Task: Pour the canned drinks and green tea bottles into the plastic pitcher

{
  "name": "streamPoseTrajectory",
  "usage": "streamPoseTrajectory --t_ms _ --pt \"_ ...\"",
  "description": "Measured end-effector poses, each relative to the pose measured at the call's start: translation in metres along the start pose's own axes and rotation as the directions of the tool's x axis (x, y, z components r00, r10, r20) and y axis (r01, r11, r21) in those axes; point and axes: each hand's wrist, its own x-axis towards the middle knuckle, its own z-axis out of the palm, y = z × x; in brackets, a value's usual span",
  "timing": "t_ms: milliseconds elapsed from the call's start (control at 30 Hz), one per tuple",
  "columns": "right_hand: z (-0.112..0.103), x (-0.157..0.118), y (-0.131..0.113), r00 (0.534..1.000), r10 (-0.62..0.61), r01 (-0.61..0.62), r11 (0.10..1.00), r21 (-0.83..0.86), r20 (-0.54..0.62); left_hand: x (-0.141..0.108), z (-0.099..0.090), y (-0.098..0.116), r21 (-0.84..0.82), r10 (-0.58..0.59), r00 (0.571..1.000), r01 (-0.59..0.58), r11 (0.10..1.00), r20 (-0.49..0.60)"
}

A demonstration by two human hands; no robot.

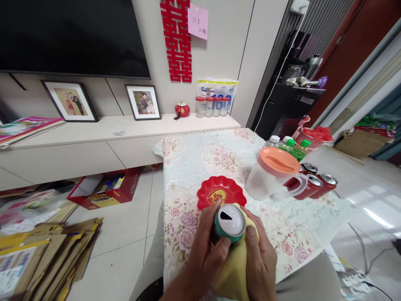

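Observation:
An opened green drink can (232, 220), its silver top facing up toward me, is held over the near edge of the table. My left hand (208, 246) wraps round the can's left side, thumb at the front below the rim. On the other side my right hand (259, 251) presses a yellow cloth (233, 267) against the can. The cloth hangs down between both hands. Just beyond the can lies a red scalloped plate (205, 192) with a gold design, partly covered by the can and fingers.
A plastic pitcher (260, 179) with an orange lid (278, 161) stands right of the plate. Behind it are red cans (326, 186) and bottles with green caps (304, 146). The flowered tablecloth (224, 156) reaches a white cabinet (140, 129) holding framed photos and jars.

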Motion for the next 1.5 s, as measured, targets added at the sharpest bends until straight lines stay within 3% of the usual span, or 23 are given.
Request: streamPoseTrajectory --t_ms 133,267,500,667,767,867,967,1067,1333,1500 --pt "0.003 -0.004 0.009 0.998 -0.053 0.054 0.998 -0.037 0.030 -0.003 0.009 -0.001 -0.009 -0.074 0.993 0.074 0.997 -0.088" --pt "0.003 -0.005 0.018 0.991 -0.045 0.053 0.997 -0.063 0.123 -0.002 0.012 -0.004 -0.023 -0.060 0.977 0.057 0.998 -0.204" --pt "-0.009 -0.012 0.022 0.978 -0.018 0.037 0.995 -0.089 0.208 0.000 0.007 -0.003 0.013 -0.009 0.988 0.011 1.000 -0.155" --pt "-0.023 -0.011 -0.002 0.990 -0.092 0.104 0.987 -0.124 0.102 0.003 0.012 0.006 0.024 0.034 0.990 -0.031 0.999 -0.137" --pt "-0.026 0.005 -0.016 0.982 -0.126 0.139 0.986 -0.090 0.138 0.004 0.013 0.010 -0.038 0.035 0.997 -0.038 0.999 -0.075" --pt "-0.025 0.023 -0.019 0.973 -0.041 0.032 0.999 0.041 0.229 0.002 0.011 0.011 -0.089 0.020 0.999 -0.022 0.996 -0.025" --pt "-0.021 0.030 -0.013 0.959 0.044 -0.071 0.994 0.088 0.280 -0.001 0.007 0.005 -0.120 -0.068 0.997 0.064 0.991 -0.031" --pt "-0.017 0.027 -0.006 0.963 0.093 -0.117 0.990 0.081 0.252 -0.004 0.005 -0.002 -0.137 -0.127 0.990 0.118 0.983 -0.059" --pt "-0.007 0.014 -0.009 0.994 0.071 -0.074 0.997 0.035 0.078 0.000 0.009 -0.003 -0.076 -0.058 0.998 0.057 0.995 -0.016" --pt "0.001 0.011 -0.008 0.994 0.040 -0.043 0.999 0.032 0.098 0.000 0.012 0.000 -0.091 -0.064 0.995 0.057 0.994 -0.071"
